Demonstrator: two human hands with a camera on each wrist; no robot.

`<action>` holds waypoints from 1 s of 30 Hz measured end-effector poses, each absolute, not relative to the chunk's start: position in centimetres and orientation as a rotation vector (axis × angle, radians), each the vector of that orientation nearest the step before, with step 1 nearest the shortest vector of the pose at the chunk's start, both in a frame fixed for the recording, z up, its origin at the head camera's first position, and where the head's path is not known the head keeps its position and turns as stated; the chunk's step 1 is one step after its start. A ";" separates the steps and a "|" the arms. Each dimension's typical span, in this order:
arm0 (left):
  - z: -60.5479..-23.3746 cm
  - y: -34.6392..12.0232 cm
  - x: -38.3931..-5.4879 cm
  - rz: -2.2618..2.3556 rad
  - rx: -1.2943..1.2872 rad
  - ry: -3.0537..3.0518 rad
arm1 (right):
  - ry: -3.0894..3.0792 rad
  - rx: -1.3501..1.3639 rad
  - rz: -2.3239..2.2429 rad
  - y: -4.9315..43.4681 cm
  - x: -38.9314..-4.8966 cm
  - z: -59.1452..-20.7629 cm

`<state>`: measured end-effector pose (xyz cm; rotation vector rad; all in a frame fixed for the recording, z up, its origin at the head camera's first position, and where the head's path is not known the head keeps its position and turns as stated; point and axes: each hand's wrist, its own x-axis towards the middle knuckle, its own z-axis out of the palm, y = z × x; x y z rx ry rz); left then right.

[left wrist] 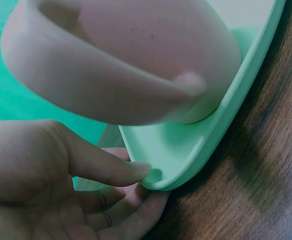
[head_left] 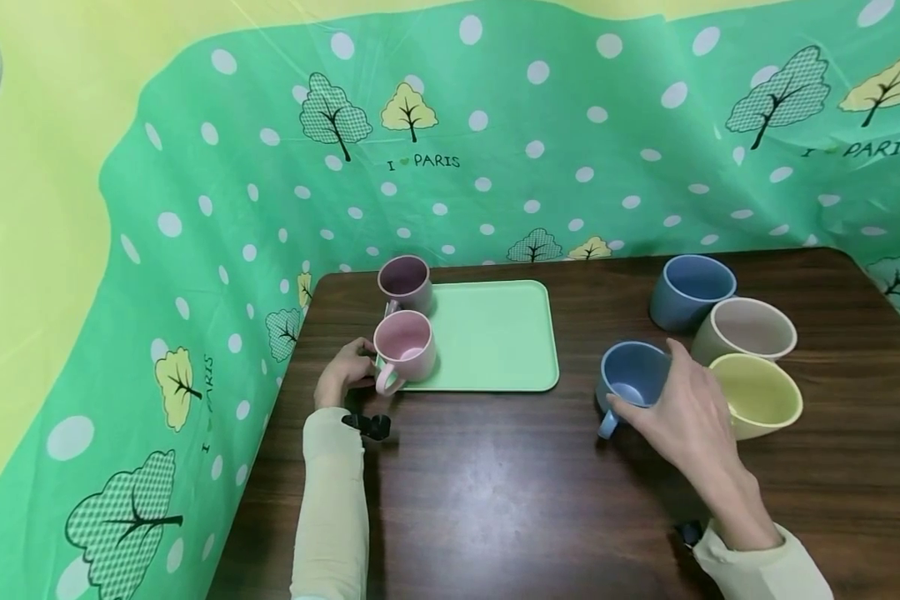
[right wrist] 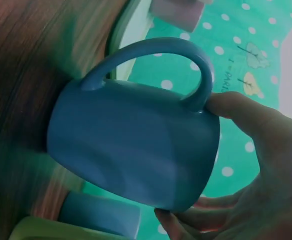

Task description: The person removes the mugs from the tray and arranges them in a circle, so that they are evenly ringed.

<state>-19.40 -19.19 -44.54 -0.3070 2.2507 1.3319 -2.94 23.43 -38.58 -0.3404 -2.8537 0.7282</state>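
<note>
My left hand [head_left: 347, 367] pinches the near left corner of a mint-green tray [head_left: 498, 342], thumb on top of the rim and fingers beneath, as the left wrist view shows. Beside it on the tray stands a pink mug [head_left: 405, 346], its handle pointing toward me. Behind that, a mauve mug [head_left: 407, 285] sits at the tray's far left. On the right, my right hand [head_left: 690, 408] grips a blue mug [right wrist: 136, 145] by its rim, the thumb close to the handle's upper end and the fingers across the opening. The mug is upright, handle toward me.
Close to the right hand stand a yellow mug [head_left: 757, 396], a greyish-white mug [head_left: 746, 329] and a second blue mug [head_left: 692, 292]. All are on the dark wooden table [head_left: 487, 500]. A green patterned cloth [head_left: 495, 167] hangs along the back and left.
</note>
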 end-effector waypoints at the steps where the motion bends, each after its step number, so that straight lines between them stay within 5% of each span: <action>1: -44.5 -19.2 -19.4 1.333 -0.308 2.252 | -2.850 -0.340 0.718 23.5 -2.9 -38.6; 30: -44.3 -19.0 -19.4 1.318 -0.295 2.273 | -2.906 -0.417 0.624 25.2 -2.3 -38.3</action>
